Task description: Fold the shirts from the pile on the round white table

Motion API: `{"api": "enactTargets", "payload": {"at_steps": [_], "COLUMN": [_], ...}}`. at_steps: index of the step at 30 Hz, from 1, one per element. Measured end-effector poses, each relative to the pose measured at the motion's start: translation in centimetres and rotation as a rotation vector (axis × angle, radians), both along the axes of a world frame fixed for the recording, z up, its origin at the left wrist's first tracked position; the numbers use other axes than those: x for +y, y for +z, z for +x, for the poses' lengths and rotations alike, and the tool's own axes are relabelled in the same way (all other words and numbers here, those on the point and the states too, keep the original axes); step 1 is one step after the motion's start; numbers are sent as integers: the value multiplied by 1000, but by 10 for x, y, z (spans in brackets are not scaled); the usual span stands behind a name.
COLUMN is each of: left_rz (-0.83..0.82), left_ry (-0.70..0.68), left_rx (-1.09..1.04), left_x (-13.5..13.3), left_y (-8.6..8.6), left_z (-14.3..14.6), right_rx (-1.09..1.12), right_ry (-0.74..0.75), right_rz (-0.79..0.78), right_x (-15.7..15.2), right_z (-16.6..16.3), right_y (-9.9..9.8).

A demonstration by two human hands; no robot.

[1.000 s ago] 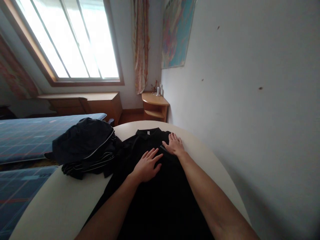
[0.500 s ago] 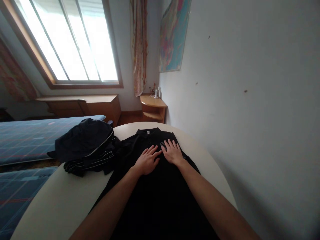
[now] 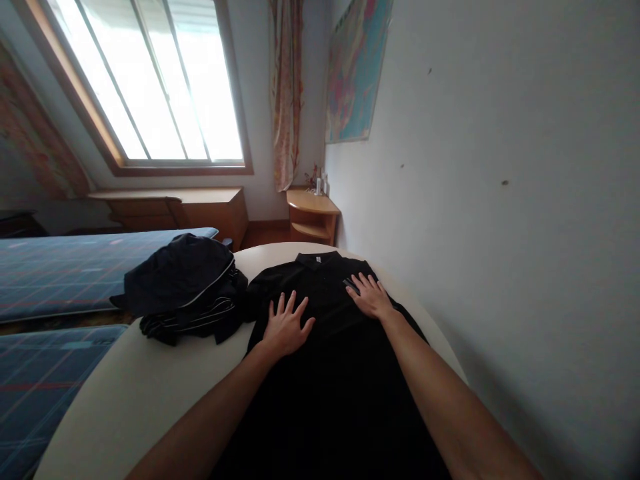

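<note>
a black collared shirt (image 3: 325,387) lies spread on a pale, round-edged counter (image 3: 125,393), collar (image 3: 307,261) at the far end, beside a dark heap of clothing (image 3: 175,275). the left hand (image 3: 289,329) and right hand (image 3: 371,297) rest flat on its chest, fingers splayed, grasping nothing. from where i stand, the cloth looks light, limp, easily creased; the shoulders (image 3: 275,272) seem the surest hold.
</note>
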State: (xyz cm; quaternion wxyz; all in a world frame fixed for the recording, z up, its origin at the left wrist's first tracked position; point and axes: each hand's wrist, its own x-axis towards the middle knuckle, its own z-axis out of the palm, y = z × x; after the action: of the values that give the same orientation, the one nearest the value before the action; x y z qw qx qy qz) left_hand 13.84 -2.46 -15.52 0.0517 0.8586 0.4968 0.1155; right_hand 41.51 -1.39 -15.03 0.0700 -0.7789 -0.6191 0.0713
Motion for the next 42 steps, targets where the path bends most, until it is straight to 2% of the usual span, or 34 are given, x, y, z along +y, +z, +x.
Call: {"api": "enactTargets", "payload": {"at_steps": [5,9,11,14,16,20,22,24,27,31,34,37,42], "left_rz": [30,18,-13,-36,10,169,191,177,154,154,205,218,222], "left_ry": [9,9,-7,-11,27,225,325,361,342,352,395,456,560], "left_rx": [-29,-67,-72,-91,-113,-84,-49,-16,-6,-68,-129,-172,-117], "left_x": [-30,-47,-48,-41,-30,-6,4,9,10,8,9,12,13], "left_y": [-7,-9,-7,2,10,19,17,13,10,19,23,19,13], "left_z": [9,18,19,13,5,-18,-28,-35,-37,-35,-37,-41,-43], "right_rx": [44,72,47,16,12,-1,-6,-11,-16,-18,-24,-25,-30], "right_ry": [-34,-165,-206,-227,-244,-312,-340,-347,-335,-330,-325,-328,-327], "right_rz": [-3,-30,13,93,96,63,69,80,90,97,91,83,81], "right_x": [-4,-3,-5,-9,-11,-11,-11,-11,-12,-13,-13,-13,-14], "right_z": [2,-19,-29,-34,-29,-9,-2,2,4,3,2,2,1], "right_y": [6,12,10,2,-1,-2,-3,-5,-8,-8,-7,-7,-6]}}
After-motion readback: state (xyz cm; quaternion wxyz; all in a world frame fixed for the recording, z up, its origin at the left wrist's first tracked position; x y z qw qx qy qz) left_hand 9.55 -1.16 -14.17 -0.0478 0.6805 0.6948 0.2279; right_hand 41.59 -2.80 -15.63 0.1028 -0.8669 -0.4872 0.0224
